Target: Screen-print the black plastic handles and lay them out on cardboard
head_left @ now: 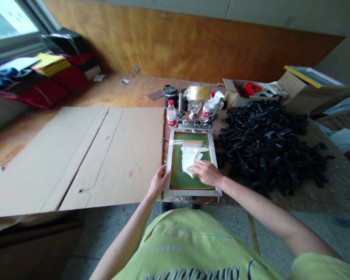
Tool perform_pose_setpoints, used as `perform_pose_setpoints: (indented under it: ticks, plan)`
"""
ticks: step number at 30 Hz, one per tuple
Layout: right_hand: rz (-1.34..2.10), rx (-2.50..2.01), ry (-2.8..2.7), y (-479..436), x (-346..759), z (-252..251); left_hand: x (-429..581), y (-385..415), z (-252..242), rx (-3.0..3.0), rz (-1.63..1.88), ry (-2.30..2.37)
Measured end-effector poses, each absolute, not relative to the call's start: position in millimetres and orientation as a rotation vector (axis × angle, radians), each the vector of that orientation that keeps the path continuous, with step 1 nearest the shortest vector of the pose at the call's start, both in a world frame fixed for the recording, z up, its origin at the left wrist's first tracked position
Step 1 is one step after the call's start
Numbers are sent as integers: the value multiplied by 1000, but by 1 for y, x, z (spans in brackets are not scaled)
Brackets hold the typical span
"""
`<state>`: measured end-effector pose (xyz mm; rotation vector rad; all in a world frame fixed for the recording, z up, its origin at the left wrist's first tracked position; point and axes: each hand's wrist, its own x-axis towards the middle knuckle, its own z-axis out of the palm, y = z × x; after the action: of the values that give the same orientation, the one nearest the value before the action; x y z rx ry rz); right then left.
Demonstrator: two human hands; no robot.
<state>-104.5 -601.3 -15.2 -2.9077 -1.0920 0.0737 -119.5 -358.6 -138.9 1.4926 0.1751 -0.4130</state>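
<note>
A screen printing frame [218, 182] with an aluminium rim and green mesh lies flat before me on the bench. My left hand [160, 179] grips its left rim near the front corner. My right hand [206, 172] is over the mesh, fingers closed on the lower end of a crumpled white cloth [189, 157]; whether it is cloth or paper is hard to tell. Just beyond that, a squeegee with a wooden handle [192, 143] rests across the screen. Metal hinge clamps [196, 124] join the frame's far side.
Flat cardboard [128, 155] covers the bench to the left. A heap of black plastic parts [271, 144] lies close on the right. Behind the clamps stand a red-capped bottle [171, 114], a black tub [170, 94] and a tape roll [198, 92]. An open carton [236, 91] sits farther right.
</note>
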Motion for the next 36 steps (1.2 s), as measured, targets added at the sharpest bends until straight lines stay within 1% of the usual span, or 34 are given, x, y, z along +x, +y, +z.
perform_pose_setpoints:
  ticks: [4, 7, 10, 12, 13, 14, 16, 18, 20, 22, 24, 25, 27, 28, 29, 31, 33, 34, 36]
  plan:
    - [-28, -2914, -841, -589, -64, 7, -119, -353, -123, 1505, -416, 162]
    - [-165, -2933, -572, -591, -24, 35, -118, -346, -90, 1444, -422, 150]
    - [-385, -2815, -272, -630, -4, 56, -108, -340, -47, 1355, -370, 149]
    - [-522, -2697, -30, -667, -5, 56, -93, -341, -18, 1299, -259, 123]
    - [-529, -2665, 72, -683, -10, 49, -82, -342, -5, 1281, -180, 95]
    - [-483, -2656, 140, -694, -17, 38, -70, -344, 8, 1267, -99, 57]
    - [-249, -2701, 121, -701, -37, 9, -42, -350, 31, 1248, 28, -31]
    - [-6, -2794, -41, -687, -59, -21, -19, -356, 49, 1230, 82, -85]
    - [116, -2935, -193, -663, -76, -42, -8, -363, 58, 1192, 111, -86]
    - [167, -3058, -214, -641, -86, -50, -17, -372, 55, 1155, 162, -16]
    - [179, -3084, -100, -623, -93, -48, -46, -386, 38, 1155, 84, 73]
    - [149, -3064, -23, -615, -98, -46, -65, -394, 26, 1168, -33, 113]
    - [5, -2999, 68, -597, -112, -43, -107, -411, -1, 1206, -529, 144]
    - [-82, -2966, 27, -588, -121, -42, -125, -418, -14, 1186, -701, 182]
    - [-148, -2931, -87, -579, -129, -43, -140, -424, -25, 1145, -778, 213]
    - [-186, -2842, -408, -572, -142, -44, -152, -426, -45, 1104, -785, 289]
    - [-168, -2797, -505, -585, -142, -44, -143, -411, -63, 1229, -704, 330]
    - [-156, -2834, -388, -600, -136, -43, -133, -397, -72, 1380, -680, 325]
    - [-101, -2971, 92, -640, -118, -42, -110, -361, -92, 1831, -644, 231]
